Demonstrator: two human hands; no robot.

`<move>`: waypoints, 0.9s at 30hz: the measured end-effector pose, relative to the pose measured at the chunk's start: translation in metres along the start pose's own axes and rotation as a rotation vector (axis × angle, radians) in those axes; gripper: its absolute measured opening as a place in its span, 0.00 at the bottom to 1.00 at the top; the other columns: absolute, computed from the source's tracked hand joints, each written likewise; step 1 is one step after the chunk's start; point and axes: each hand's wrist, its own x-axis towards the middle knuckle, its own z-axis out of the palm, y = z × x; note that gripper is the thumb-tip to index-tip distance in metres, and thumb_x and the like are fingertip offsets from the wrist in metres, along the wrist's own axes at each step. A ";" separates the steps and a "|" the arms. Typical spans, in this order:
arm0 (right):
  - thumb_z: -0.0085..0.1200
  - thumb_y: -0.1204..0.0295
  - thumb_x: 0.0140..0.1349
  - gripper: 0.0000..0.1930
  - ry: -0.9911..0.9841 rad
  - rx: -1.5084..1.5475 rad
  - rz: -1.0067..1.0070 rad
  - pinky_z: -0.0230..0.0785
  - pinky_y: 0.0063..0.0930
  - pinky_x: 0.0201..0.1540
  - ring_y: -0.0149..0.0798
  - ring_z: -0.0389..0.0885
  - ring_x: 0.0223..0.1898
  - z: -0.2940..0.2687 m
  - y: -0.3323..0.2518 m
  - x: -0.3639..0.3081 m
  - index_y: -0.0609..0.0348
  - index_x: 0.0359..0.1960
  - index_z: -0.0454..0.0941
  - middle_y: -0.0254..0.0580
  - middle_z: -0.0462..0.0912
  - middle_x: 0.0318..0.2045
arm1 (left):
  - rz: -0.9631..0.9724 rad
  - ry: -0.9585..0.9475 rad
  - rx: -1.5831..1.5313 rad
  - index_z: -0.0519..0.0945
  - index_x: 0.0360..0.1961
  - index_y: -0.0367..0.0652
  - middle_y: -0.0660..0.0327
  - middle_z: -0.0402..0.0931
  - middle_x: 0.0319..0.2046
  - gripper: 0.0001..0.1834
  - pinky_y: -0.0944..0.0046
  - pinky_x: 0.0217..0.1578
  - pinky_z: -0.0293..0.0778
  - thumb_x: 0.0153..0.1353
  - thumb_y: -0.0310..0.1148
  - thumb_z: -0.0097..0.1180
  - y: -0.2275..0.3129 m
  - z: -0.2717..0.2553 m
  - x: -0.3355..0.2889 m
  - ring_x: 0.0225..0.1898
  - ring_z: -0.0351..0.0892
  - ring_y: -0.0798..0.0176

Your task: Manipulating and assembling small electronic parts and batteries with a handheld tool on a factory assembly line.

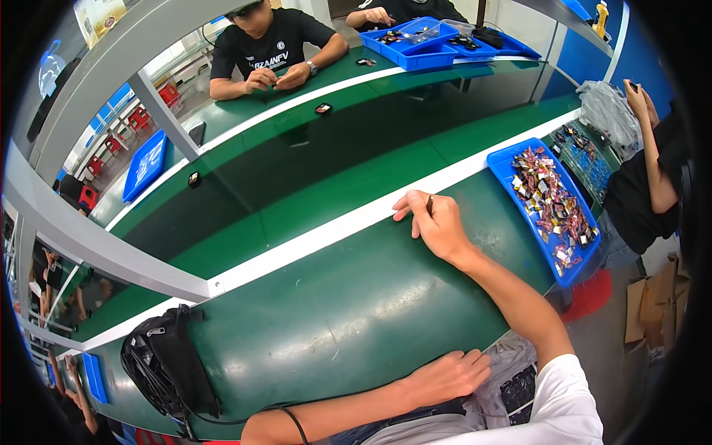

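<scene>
My right hand is raised over the near green worktop, close to the white strip. Its fingers are curled round a thin dark stick-like tool, whose tip shows above the index finger; the rest is hidden in the grip. At the table's near edge, my left hand is closed, and its palm is out of sight. Right of my right hand lies a blue tray heaped with small white, yellow and black parts that have reddish wires.
Beyond the white strip runs a dark green conveyor belt with small black parts on it. A black bag sits at left by a grey metal post. A person works opposite, near blue bins; another person stands right.
</scene>
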 end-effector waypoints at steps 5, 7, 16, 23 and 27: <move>0.43 0.55 0.81 0.27 0.005 -0.097 0.029 0.73 0.29 0.28 0.31 0.80 0.18 -0.002 -0.001 0.001 0.64 0.37 0.88 0.43 0.90 0.29 | 0.003 0.009 -0.001 0.76 0.31 0.42 0.64 0.70 0.32 0.06 0.68 0.28 0.68 0.56 0.32 0.58 0.000 0.000 0.000 0.35 0.73 0.67; 0.43 0.52 0.81 0.29 0.014 -0.125 0.038 0.74 0.31 0.28 0.32 0.81 0.18 -0.003 0.000 0.002 0.62 0.35 0.89 0.40 0.90 0.28 | 0.001 0.008 -0.004 0.76 0.31 0.42 0.64 0.70 0.32 0.06 0.68 0.28 0.68 0.56 0.32 0.58 0.000 0.001 0.000 0.35 0.73 0.67; 0.40 0.50 0.81 0.33 0.198 -0.129 0.071 0.74 0.33 0.30 0.36 0.82 0.19 -0.003 0.002 0.005 0.61 0.27 0.89 0.39 0.88 0.22 | 0.000 0.007 -0.018 0.76 0.31 0.42 0.64 0.69 0.32 0.06 0.69 0.28 0.69 0.56 0.32 0.58 0.000 0.000 0.000 0.35 0.74 0.67; 0.42 0.61 0.79 0.29 0.350 -0.129 -0.265 0.67 0.32 0.26 0.36 0.75 0.16 -0.014 -0.003 0.008 0.58 0.21 0.87 0.39 0.79 0.14 | -0.001 0.021 -0.010 0.76 0.30 0.42 0.64 0.69 0.31 0.06 0.69 0.28 0.69 0.55 0.32 0.58 0.000 -0.001 0.001 0.35 0.73 0.68; 0.45 0.63 0.76 0.25 0.240 -0.233 -0.220 0.60 0.35 0.22 0.36 0.66 0.12 -0.014 -0.007 0.000 0.57 0.20 0.85 0.38 0.69 0.09 | -0.001 0.021 0.006 0.75 0.29 0.43 0.65 0.68 0.31 0.05 0.69 0.28 0.68 0.55 0.32 0.58 0.000 -0.001 0.001 0.34 0.73 0.68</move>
